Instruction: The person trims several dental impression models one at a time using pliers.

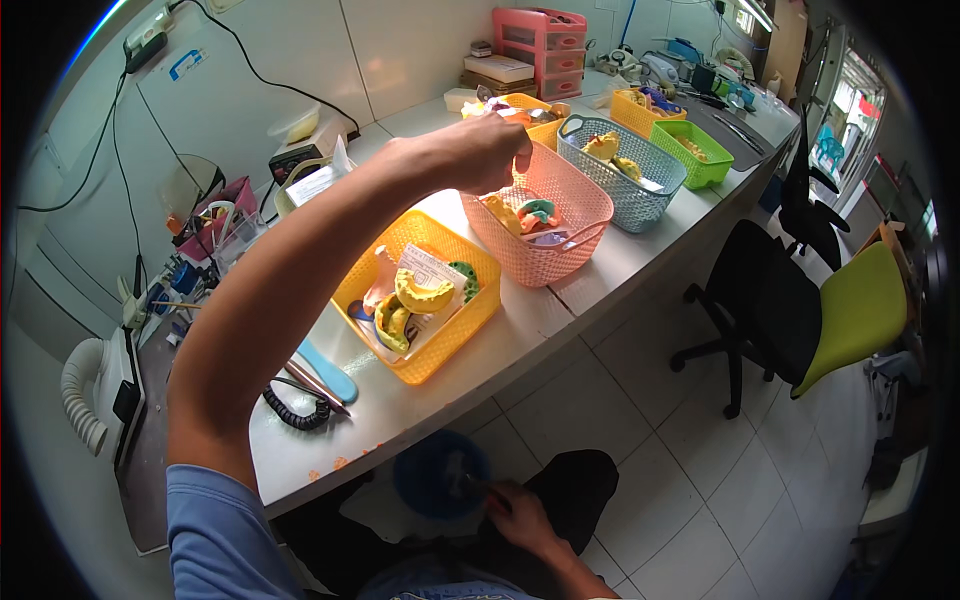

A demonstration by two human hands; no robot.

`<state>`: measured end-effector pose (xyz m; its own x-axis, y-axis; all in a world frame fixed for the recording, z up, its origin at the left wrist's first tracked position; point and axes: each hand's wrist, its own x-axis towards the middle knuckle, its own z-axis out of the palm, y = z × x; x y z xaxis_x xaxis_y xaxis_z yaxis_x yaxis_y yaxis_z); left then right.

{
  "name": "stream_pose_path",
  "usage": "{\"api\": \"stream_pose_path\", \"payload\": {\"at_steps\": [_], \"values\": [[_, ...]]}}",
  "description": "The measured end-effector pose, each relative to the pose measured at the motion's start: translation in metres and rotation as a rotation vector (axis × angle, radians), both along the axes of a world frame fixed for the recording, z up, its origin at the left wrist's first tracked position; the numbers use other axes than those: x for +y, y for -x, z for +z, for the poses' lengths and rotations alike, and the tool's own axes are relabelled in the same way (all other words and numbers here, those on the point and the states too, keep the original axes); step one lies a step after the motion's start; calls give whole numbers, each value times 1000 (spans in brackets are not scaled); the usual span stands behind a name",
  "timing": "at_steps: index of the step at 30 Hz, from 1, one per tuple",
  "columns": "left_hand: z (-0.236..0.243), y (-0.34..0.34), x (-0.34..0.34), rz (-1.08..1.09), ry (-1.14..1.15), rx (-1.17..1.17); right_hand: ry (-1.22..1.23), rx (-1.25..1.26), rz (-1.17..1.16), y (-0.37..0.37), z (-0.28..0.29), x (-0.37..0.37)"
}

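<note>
My left hand (496, 152) reaches across the bench with fingers bent down at the back of the pink basket (545, 260); whatever is at its fingertips is hidden. That basket holds yellow, teal and pink dental molds (539, 213). Nearer, under my forearm's right side, an orange-yellow basket (440, 360) contains yellow casts (424, 292), a green tray (463, 280) and a printed slip. Low in the view, my right hand (516, 515) is closed around a small object I cannot make out, beside a blue bucket (420, 475) below the bench edge.
A blue basket (630, 210), green basket (709, 170) and yellow baskets (640, 115) line the bench (540, 320) toward the back right. Pink drawers (540, 60) stand against the wall. Cords, tools and a hose (80, 390) are at left. Office chairs (760, 310) stand on the tiled floor at right.
</note>
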<state>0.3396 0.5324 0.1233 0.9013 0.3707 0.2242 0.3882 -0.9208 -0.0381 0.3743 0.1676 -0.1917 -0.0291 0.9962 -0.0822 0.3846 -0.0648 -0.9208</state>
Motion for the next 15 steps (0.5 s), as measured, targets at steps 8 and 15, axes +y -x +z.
{"api": "stream_pose_path", "payload": {"at_steps": [8,15], "values": [[-7,-35,16,176,201,478,-38,-33,-134,-18,-13,-9],[16,-12,22,170,264,-149,-37,-47,-143,-18,1,-14]]}}
